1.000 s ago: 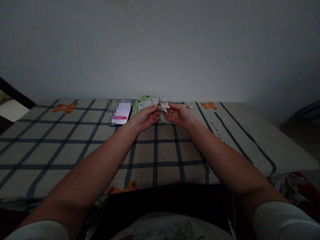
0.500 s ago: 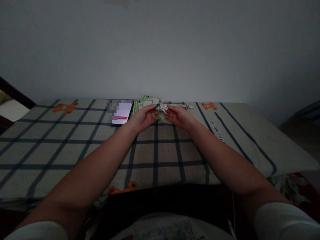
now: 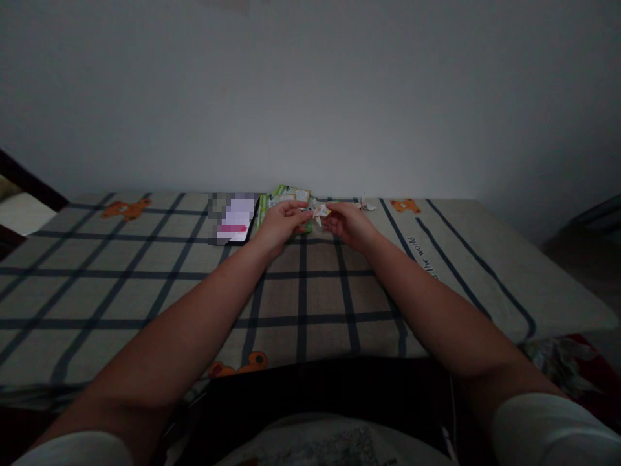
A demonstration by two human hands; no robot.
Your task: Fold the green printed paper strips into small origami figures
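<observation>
A checked cloth-covered table [image 3: 323, 301] bears, along its far side left to right, a lit-screened device [image 3: 237, 219], green packets [image 3: 291, 191] and a crumpled scrap [image 3: 367, 205].

sleeves [image 3: 553, 427]: pale, short | shirt front [image 3: 286, 437]: pale, dark-grey print [image 3: 356, 441] | hands [image 3: 282, 226]: bare

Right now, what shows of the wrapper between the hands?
The wrapper is whitish with orange print, crumpled, with pointed edges; it looks like paper or film. The right hand pinches one end; the left hand has fingertips at the other, grip unclear. Any lettering is too small to read.
</observation>
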